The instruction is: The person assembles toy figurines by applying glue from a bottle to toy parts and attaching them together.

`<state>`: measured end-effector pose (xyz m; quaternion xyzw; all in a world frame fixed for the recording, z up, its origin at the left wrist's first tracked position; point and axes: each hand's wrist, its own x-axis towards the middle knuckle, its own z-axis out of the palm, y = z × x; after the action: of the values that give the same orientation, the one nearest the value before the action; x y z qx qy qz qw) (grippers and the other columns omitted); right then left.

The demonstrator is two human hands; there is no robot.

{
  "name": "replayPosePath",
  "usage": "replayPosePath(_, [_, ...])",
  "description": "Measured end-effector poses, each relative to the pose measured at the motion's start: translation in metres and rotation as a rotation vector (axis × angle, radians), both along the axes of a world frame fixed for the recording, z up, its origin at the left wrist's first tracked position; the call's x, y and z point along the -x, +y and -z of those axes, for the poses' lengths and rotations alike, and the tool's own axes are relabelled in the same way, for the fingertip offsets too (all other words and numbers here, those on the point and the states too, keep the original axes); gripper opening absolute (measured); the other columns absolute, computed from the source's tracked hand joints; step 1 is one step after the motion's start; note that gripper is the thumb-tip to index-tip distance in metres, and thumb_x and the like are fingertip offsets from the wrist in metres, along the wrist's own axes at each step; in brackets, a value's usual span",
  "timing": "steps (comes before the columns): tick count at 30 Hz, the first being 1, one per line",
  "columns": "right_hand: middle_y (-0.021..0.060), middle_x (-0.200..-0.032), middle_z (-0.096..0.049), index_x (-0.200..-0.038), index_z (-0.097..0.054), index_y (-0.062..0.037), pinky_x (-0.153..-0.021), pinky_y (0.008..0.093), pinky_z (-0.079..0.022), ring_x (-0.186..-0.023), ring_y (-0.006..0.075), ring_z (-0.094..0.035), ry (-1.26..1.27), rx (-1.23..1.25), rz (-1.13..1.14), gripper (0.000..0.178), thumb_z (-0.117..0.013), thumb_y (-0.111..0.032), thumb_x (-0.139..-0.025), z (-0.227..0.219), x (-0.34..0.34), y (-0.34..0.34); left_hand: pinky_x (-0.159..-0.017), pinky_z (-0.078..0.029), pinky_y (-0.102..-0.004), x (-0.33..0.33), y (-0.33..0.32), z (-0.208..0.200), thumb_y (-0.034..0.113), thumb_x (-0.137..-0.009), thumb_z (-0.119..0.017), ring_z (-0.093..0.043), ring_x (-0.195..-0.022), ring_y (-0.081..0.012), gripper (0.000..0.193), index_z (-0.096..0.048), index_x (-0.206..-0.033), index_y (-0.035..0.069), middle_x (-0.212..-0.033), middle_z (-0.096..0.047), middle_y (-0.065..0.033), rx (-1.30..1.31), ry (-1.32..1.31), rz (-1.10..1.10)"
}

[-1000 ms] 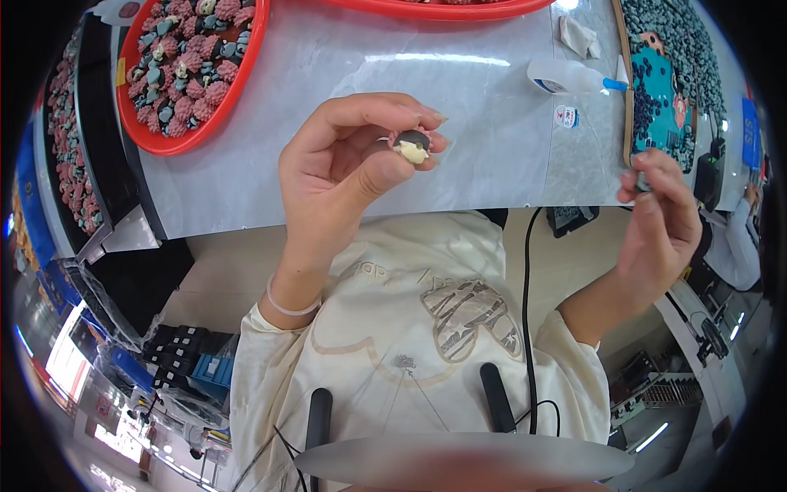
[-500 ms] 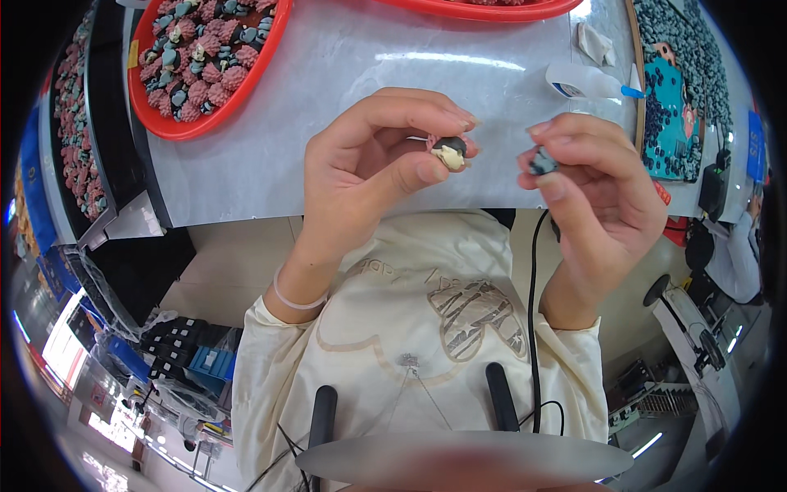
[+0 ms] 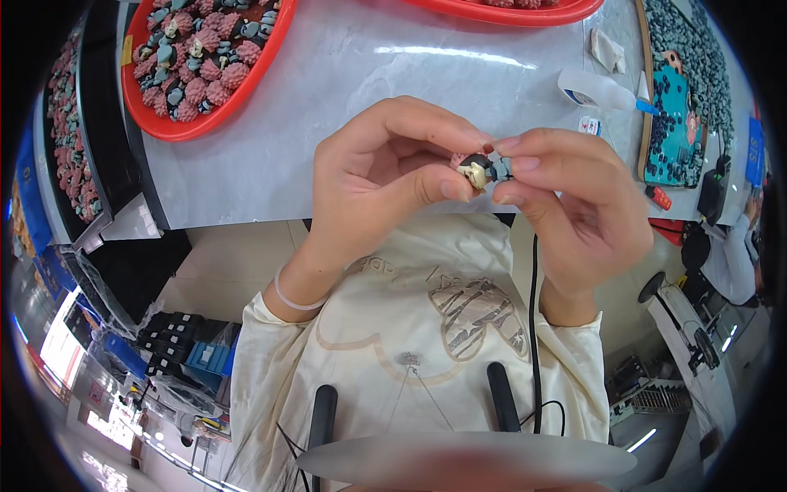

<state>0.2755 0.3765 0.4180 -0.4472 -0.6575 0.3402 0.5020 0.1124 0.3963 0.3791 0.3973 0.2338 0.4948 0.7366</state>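
Between the thumb and fingers of my left hand (image 3: pixel 373 164) is a small figurine piece (image 3: pixel 471 170), pink, black and cream. My right hand (image 3: pixel 578 184) pinches a small blue-grey and black piece (image 3: pixel 499 170). The two pieces meet in front of my chest, over the near part of the table, and appear to touch; fingertips hide part of both. A red basin (image 3: pixel 215 123) at the upper left holds many similar pink, black and blue-grey figurine pieces.
Another red basin (image 3: pixel 525 16) stands at the far edge. To the right are a white squeeze bottle with a blue tip (image 3: pixel 602 90), a crumpled white tissue (image 3: pixel 607 51) and a wood-edged tray (image 3: pixel 643 123) of small dark pieces. A black-edged tray (image 3: pixel 106 107) stands left.
My right hand has moved left, bringing its blue-grey piece up against the figurine piece in my left hand. The left hand has shifted slightly right and nearer.
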Motion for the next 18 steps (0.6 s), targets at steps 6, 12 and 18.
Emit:
replayPosePath(6, [0.02,-0.077,-0.06,-0.078,-0.056,0.0046,-0.051,0.0232,-0.05,-0.063,0.0201,-0.06,-0.163,-0.206,0.04,0.021,-0.068,0.007,-0.061,-0.0001,0.0031,0.0018,-0.066,-0.051,-0.0247,0.0012,-0.0005,-0.0016,-0.007,-0.07,-0.063,-0.058,-0.078,-0.0161,0.021,-0.057,-0.09,-0.005,-0.089,-0.057,-0.0138,-0.001,0.02,-0.012])
replayPosePath(12, [0.0211,-0.076,-0.059,-0.075,-0.056,0.007,-0.049,0.0235,-0.053,-0.063,0.02,-0.06,-0.223,-0.232,0.053,0.018,-0.067,0.011,-0.061,-0.0038,0.0069,-0.0005,-0.065,-0.051,-0.025,-0.0002,-0.0012,-0.0002,-0.011,-0.067,-0.063,-0.059,-0.075,-0.0171,0.022,-0.059,-0.087,-0.005,-0.087,-0.057,-0.0149,-0.018,0.029,-0.029])
replayPosePath(18, [0.0216,-0.078,-0.059,-0.073,-0.056,0.0067,-0.05,0.0237,-0.053,-0.062,0.0193,-0.059,-0.184,-0.208,0.0,0.017,-0.066,0.012,-0.06,-0.0002,0.0027,0.0005,-0.064,-0.051,-0.0245,0.0002,-0.0019,-0.0016,-0.012,-0.066,-0.064,-0.059,-0.074,-0.0167,0.022,-0.06,-0.086,-0.004,-0.085,-0.058,-0.0147,0.01,0.048,-0.03])
